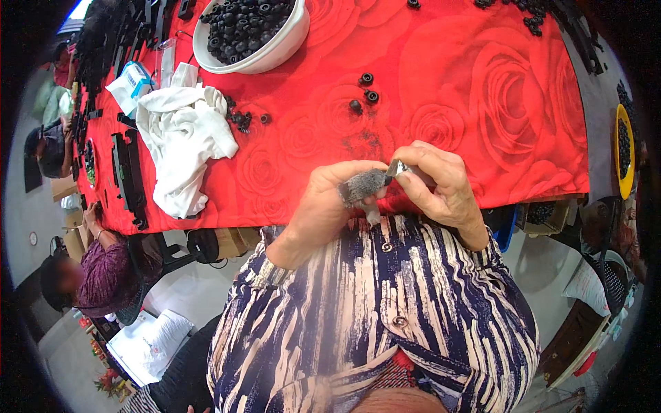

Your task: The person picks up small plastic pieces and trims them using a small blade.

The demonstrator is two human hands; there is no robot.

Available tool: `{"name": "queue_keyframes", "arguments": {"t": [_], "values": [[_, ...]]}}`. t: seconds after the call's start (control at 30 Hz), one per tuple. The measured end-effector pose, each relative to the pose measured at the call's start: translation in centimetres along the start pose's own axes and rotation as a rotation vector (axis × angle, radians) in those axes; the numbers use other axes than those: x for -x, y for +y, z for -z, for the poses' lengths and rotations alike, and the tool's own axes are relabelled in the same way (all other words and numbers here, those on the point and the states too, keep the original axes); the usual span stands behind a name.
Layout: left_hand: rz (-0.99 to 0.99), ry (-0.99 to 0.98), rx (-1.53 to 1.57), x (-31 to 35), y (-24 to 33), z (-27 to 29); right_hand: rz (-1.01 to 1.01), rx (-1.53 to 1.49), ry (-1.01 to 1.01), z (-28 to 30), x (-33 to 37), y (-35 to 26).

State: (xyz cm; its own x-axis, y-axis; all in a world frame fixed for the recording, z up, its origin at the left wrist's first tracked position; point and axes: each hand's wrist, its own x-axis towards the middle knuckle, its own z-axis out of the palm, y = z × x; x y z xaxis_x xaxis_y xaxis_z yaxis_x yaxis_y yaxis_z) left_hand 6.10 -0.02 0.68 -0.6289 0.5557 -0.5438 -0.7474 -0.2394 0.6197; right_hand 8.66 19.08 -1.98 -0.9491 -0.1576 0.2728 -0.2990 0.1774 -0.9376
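Just over the near edge of the red tablecloth, my two hands meet in front of my striped shirt. My left hand [318, 199] is closed, with grey fuzzy material [365, 186] wrapped about its fingertips. A small dark part between the fingertips is mostly hidden, its kind unclear. My right hand [441, 184] pinches a small shiny flat piece [399, 167], like a blade, against that dark part. Three loose black ring-shaped parts [371, 96] lie beyond my hands, with dark crumbs [365, 142] scattered nearer.
A white bowl [292, 43] heaped with black rings stands at the far left. Below it lie a crumpled white cloth [182, 134] and long black plastic parts [126, 172]. More black parts [533, 20] sit far right. A person in a purple top [110, 275] sits at left.
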Motion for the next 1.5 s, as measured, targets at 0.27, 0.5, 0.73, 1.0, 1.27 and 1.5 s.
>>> {"name": "queue_keyframes", "arguments": {"t": [0.27, 0.5, 0.73, 1.0, 1.27, 1.5], "values": [[0.057, 0.081, 0.004, -0.4, 0.7, -0.9, 0.012, -0.004, -0.056, 0.2, -0.1, -0.7], [0.109, -0.14, 0.307, -1.0, -0.5, 0.3, 0.295, 0.231, 0.163, -1.5, -0.6, -0.2], [0.192, -0.201, 0.384, -1.1, -0.8, 0.7, 0.452, 0.265, 0.299, -2.2, -0.5, -0.2], [0.188, -0.125, 0.385, -0.6, -1.4, 0.0, 0.392, 0.259, 0.359, -2.7, 0.3, -0.8], [-0.014, -0.021, 0.274, 0.2, -0.7, 0.0, 0.422, 0.283, 0.296, -2.7, -0.1, -1.0], [-0.229, -0.048, 0.008, 1.1, -0.5, -0.1, -0.028, -0.242, 0.126, -1.4, 0.8, -1.8]]}}
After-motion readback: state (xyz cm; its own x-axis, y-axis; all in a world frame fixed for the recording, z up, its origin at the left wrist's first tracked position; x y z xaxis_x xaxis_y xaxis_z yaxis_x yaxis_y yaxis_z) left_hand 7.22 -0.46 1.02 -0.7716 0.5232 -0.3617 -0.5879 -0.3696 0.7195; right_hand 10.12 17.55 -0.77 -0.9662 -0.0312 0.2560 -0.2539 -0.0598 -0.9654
